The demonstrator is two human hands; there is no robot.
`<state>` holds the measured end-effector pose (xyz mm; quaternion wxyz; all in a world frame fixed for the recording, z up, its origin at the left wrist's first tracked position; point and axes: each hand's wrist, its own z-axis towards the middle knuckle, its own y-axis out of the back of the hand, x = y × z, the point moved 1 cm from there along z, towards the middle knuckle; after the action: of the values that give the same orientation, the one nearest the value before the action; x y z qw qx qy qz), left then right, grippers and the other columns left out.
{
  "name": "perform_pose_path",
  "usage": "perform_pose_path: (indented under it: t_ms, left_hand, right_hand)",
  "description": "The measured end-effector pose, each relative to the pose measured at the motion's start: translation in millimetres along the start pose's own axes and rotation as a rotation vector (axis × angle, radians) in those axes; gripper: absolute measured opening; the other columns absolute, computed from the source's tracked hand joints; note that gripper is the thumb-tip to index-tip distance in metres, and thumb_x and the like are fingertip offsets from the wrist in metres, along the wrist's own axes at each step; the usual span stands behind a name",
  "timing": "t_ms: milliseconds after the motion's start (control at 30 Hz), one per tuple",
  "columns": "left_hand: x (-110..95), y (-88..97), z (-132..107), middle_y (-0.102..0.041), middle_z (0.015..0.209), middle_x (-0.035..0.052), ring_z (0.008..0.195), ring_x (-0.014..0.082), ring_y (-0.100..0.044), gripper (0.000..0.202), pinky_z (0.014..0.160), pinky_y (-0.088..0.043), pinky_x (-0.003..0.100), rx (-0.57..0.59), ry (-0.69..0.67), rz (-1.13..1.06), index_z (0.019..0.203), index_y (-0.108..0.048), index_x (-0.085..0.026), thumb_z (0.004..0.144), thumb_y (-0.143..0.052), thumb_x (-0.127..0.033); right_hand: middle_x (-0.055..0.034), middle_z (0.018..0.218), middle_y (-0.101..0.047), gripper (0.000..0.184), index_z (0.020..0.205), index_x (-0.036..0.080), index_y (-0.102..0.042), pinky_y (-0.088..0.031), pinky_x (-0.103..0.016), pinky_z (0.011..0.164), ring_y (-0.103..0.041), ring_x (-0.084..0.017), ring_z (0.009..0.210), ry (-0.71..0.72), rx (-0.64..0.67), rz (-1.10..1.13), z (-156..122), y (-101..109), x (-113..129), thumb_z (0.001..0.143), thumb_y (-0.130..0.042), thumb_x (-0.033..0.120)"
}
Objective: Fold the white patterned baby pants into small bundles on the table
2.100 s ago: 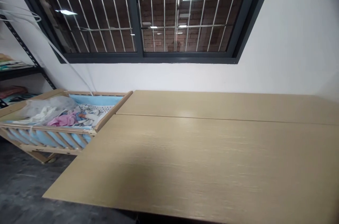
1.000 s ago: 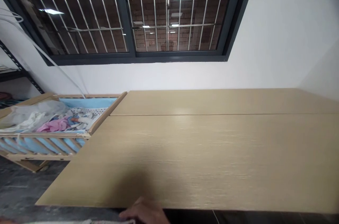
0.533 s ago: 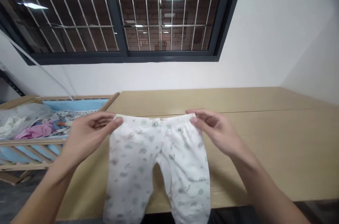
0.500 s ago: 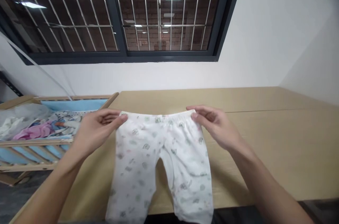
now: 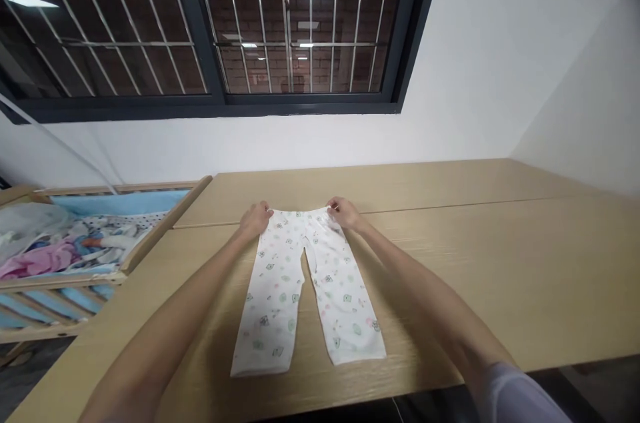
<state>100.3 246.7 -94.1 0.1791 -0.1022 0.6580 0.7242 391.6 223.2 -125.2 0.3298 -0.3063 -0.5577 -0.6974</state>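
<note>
A small pair of white pants (image 5: 280, 276) with a green, grey and pink print is stretched out over the wooden table, legs toward me and slightly apart. My left hand (image 5: 256, 217) pinches the left corner of the waistband. At the right corner, my right hand (image 5: 344, 213) grips the waistband between thumb and fingers. Both arms reach far forward. The legs appear to lie on the tabletop; whether the waistband touches it I cannot tell.
The wooden table (image 5: 475, 263) runs along a white wall below a barred window (image 5: 300, 23). At the left stands a wooden crib (image 5: 165, 229) with blue lining. Inside are a pink cloth (image 5: 40, 258), other crumpled clothes and a clear plastic bag (image 5: 33, 219).
Both hands have moved forward, away from me, carrying the pants from close up to farther over the table. The legs now spread out flat, and the view has shifted slightly right.
</note>
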Motion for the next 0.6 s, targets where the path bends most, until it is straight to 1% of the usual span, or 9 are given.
perform_pose_path:
  t_ms: [100,167,267,333,400,433,467,533,600]
  left_hand:
    - [0,-17.4,3,-0.064,0.121,0.0085,0.105,0.0226,-0.065,0.035,0.091,-0.056,0.045,0.034,0.058,0.047,0.121,-0.061,-0.017,0.096,-0.063,-0.041]
    - [-1,-21.3,-1,-0.064,0.123,0.009,0.106,0.0231,-0.065,0.036,0.09,-0.057,0.045,0.049,0.07,0.07,0.123,-0.061,-0.017,0.096,-0.063,-0.04]
    - [-10,-16.1,-15,-0.062,0.126,0.0097,0.11,0.0246,-0.063,0.037,0.095,-0.054,0.048,0.027,0.062,0.106,0.125,-0.059,-0.017,0.096,-0.062,-0.04]
    - [-24,-8.9,-31,-0.058,0.132,0.016,0.12,0.029,-0.057,0.037,0.103,-0.047,0.051,-0.014,0.016,0.125,0.129,-0.056,-0.013,0.099,-0.055,-0.036]
    - [-46,-4.1,-55,-0.057,0.134,0.0222,0.127,0.0318,-0.052,0.036,0.107,-0.041,0.049,-0.015,-0.084,0.127,0.128,-0.054,-0.009,0.101,-0.045,-0.031]
    - [-60,-3.8,-71,-0.059,0.131,0.0228,0.125,0.0315,-0.054,0.035,0.105,-0.042,0.046,0.015,-0.151,0.121,0.124,-0.056,-0.009,0.101,-0.042,-0.031]
    - [-75,-5.2,-89,-0.064,0.124,0.0201,0.119,0.0297,-0.058,0.033,0.1,-0.045,0.042,0.066,-0.225,0.11,0.119,-0.059,-0.012,0.1,-0.041,-0.033]
    - [-107,-12.8,-132,-0.072,0.104,0.0123,0.095,0.0256,-0.068,0.032,0.082,-0.051,0.036,0.21,-0.369,0.086,0.107,-0.065,-0.018,0.097,-0.045,-0.042]
    - [-136,-24.2,-177,-0.073,0.087,0.0103,0.081,0.0268,-0.069,0.039,0.072,-0.052,0.038,0.321,-0.484,0.076,0.096,-0.068,-0.02,0.092,-0.049,-0.054]
  right_hand:
    - [-0.0054,0.094,-0.07,0.011,0.089,0.018,-0.067,-0.048,-0.026,0.08,-0.063,-0.017,0.088,-0.035,-0.036,-0.099,8,-17,-12,0.083,-0.06,0.013]
    - [-0.0048,0.095,-0.071,0.012,0.09,0.019,-0.068,-0.047,-0.029,0.085,-0.064,-0.019,0.092,-0.069,-0.044,-0.154,11,-24,-19,0.083,-0.06,0.013]
    - [-0.0039,0.096,-0.073,0.014,0.091,0.02,-0.069,-0.045,-0.031,0.089,-0.064,-0.02,0.097,-0.104,-0.035,-0.211,12,-29,-29,0.083,-0.061,0.013]
    - [-0.0036,0.096,-0.074,0.016,0.094,0.021,-0.069,-0.044,-0.03,0.087,-0.064,-0.02,0.097,-0.115,-0.022,-0.227,13,-29,-33,0.081,-0.063,0.014]
    - [-0.0038,0.094,-0.074,0.018,0.098,0.021,-0.07,-0.045,-0.028,0.083,-0.065,-0.019,0.093,-0.125,-0.011,-0.233,15,-26,-35,0.081,-0.066,0.017]
    - [-0.0041,0.093,-0.074,0.019,0.099,0.02,-0.071,-0.046,-0.027,0.081,-0.066,-0.019,0.091,-0.131,-0.006,-0.234,16,-25,-36,0.08,-0.066,0.019]
    - [-0.0045,0.092,-0.074,0.018,0.098,0.019,-0.071,-0.046,-0.027,0.08,-0.066,-0.019,0.09,-0.135,0.0,-0.235,17,-23,-36,0.081,-0.067,0.021]
    - [-0.0052,0.091,-0.074,0.016,0.095,0.018,-0.072,-0.046,-0.026,0.078,-0.067,-0.019,0.088,-0.143,0.014,-0.238,18,-20,-36,0.081,-0.067,0.024]
    - [-0.0055,0.09,-0.074,0.015,0.092,0.018,-0.072,-0.046,-0.026,0.078,-0.067,-0.02,0.088,-0.148,0.028,-0.245,19,-19,-35,0.08,-0.069,0.025]
